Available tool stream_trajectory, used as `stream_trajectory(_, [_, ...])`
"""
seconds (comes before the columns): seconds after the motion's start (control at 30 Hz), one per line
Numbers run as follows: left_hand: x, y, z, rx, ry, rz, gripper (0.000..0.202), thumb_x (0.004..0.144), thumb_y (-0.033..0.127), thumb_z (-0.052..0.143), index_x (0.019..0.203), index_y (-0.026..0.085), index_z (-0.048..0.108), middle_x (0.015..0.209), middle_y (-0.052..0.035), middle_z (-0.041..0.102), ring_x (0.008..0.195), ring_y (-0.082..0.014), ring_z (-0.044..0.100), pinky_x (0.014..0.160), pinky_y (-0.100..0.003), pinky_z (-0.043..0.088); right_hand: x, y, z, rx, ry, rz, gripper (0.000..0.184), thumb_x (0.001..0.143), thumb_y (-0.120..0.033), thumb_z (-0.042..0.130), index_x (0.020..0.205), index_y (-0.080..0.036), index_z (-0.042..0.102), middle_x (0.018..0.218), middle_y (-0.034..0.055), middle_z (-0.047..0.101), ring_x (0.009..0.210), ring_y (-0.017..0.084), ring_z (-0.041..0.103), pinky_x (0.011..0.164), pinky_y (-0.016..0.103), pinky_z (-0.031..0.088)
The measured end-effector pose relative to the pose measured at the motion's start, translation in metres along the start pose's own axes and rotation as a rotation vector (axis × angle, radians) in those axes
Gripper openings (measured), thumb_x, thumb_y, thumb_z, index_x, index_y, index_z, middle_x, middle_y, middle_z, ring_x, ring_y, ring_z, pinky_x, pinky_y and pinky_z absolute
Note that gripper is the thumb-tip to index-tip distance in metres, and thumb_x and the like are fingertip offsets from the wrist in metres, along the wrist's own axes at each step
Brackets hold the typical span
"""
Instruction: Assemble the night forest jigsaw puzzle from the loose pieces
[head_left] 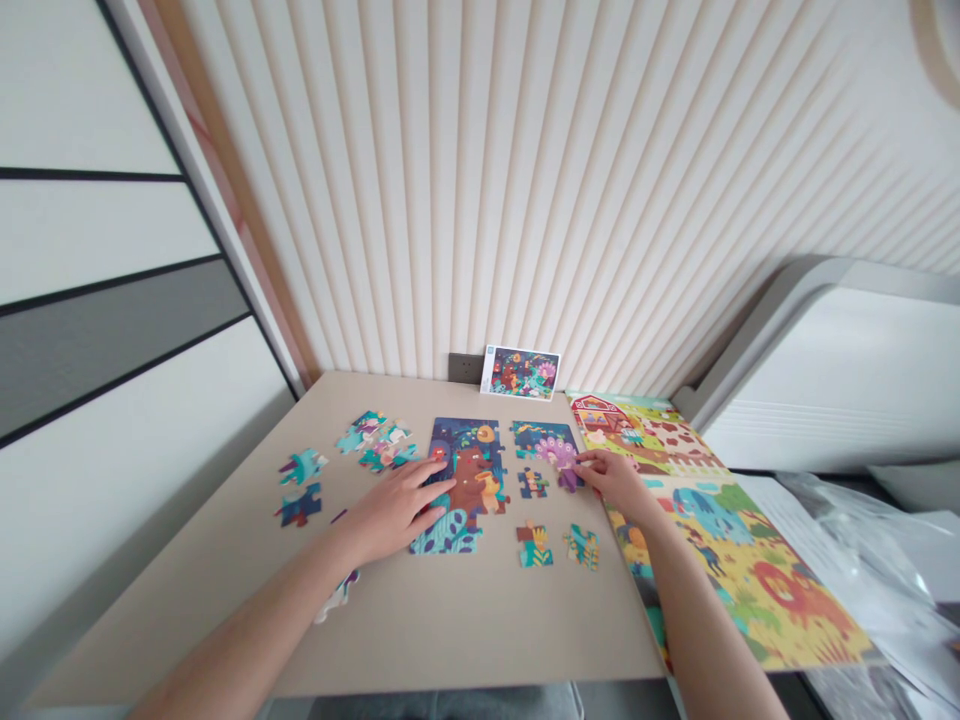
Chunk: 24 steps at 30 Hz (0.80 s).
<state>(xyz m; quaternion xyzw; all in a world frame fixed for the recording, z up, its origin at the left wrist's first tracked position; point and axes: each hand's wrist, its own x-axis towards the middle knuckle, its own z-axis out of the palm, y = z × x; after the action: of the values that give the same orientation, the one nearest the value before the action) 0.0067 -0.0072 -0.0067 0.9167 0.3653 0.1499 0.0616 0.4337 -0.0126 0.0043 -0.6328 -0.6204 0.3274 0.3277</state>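
My left hand [405, 505] lies with fingers spread on the left side of a joined puzzle section [476, 465], which shows a brown bear against dark blue. My right hand [613, 480] has its thumb and fingertips closed on the right edge of a purple peacock puzzle piece [568, 475]. That piece sits at the lower right of a smaller joined section [536, 438], a gap apart from the bear section. Just below the smaller section lies a loose puzzle piece [533, 483]. Nearer me are an orange-and-teal piece [534, 546] and a leafy teal piece [583, 546].
Several loose pieces [386, 445] lie at the left of the table [450, 630], some partly hidden by my left forearm. A picture card [523, 373] leans against the ribbed wall. A farm puzzle [652, 435] and an animal puzzle [757, 570] cover the right side, beside clear plastic wrapping [862, 550].
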Motion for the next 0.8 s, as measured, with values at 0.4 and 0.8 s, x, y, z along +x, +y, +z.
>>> stream_trajectory(0.4, [0.000, 0.000, -0.001, -0.013, -0.017, 0.005, 0.043, 0.105, 0.041, 0.047, 0.147, 0.032, 0.058, 0.156, -0.0084, 0.049, 0.144, -0.0305, 0.046, 0.119, -0.051, 0.040, -0.006, -0.009, -0.003, 0.089, -0.057, 0.020, 0.039, 0.082, -0.054, 0.072, 0.097, -0.019, 0.062, 0.058, -0.0031, 0.062, 0.052, 0.015, 0.057, 0.049, 0.023, 0.035])
stream_trajectory(0.8, [0.001, 0.005, -0.006, -0.037, 0.011, 0.012, 0.041, 0.104, 0.037, 0.051, 0.143, 0.032, 0.060, 0.154, -0.0082, 0.052, 0.143, -0.0303, 0.048, 0.118, -0.051, 0.041, -0.019, -0.017, -0.016, 0.075, -0.394, 0.009, 0.057, 0.086, -0.059, 0.071, 0.127, -0.021, 0.057, 0.065, -0.0049, 0.057, 0.061, 0.016, 0.057, 0.058, 0.026, 0.039])
